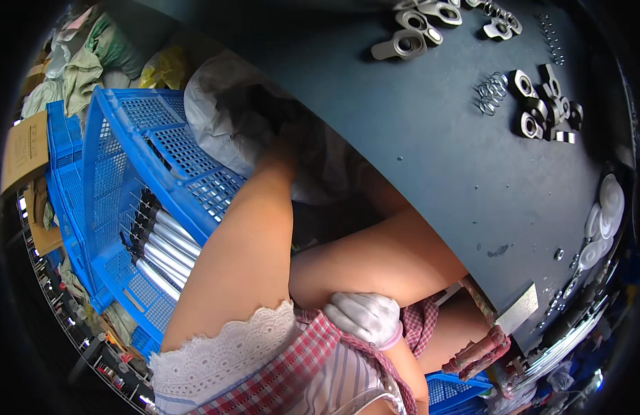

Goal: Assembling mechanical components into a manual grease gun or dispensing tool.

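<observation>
My left arm extends from a lace-trimmed sleeve toward a whitish sack (212, 114) between the crate and the table. In dark shadow beside that sack is my left hand (284, 128); its fingers are hidden, so I cannot tell what they touch. Over my thigh rests my right hand (363, 318), in a dirty white glove, closed with its fingers curled together. Whatever is inside them, if anything, is hidden. A red checked apron (278, 373) lies across my front. Left of my left arm, silver rods (164, 242) with black ends lie in a blue mesh crate (154, 166).
The dark table (410, 131) bears metal brackets (406, 45), more brackets (546, 107), coil springs (491, 93) and white discs (600, 221). Its edge overhangs my legs. A grey plate (519, 308) sits at the corner. Cardboard (26, 152) and cloth bundles (78, 76) stand at left.
</observation>
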### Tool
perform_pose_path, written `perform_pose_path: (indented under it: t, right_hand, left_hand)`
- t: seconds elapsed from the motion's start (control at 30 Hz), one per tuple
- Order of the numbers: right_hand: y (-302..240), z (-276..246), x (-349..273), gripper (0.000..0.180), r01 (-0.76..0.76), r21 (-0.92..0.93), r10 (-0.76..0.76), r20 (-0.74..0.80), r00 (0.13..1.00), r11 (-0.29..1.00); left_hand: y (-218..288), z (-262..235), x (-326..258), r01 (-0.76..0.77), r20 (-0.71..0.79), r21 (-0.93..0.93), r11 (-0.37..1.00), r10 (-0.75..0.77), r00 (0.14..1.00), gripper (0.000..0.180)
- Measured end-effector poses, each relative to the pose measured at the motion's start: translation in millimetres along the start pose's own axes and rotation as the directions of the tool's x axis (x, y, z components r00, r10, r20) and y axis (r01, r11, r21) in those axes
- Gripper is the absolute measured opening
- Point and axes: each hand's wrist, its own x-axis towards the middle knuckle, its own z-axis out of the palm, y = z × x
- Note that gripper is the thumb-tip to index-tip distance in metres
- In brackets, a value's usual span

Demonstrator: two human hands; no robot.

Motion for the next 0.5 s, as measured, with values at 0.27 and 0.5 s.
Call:
perform_pose_path:
  t: [0.27,0.5]
  right_hand:
    - [3.2,3.2,-4.1,0.029,-0.018,-0.057,0.017,-0.011,1.000,0.998]
    - [0.1,1.8,-5.2,0.026,-0.044,-0.007,0.044,0.009,0.999,0.999]
  left_hand:
    - [10.3,31.4,6.3,-0.012,-0.180,-0.088,0.996,-0.004,0.984,0.024]
    - [17.8,57.5,-8.2,-0.008,-0.316,-0.168,0.986,-0.046,0.948,0.025]
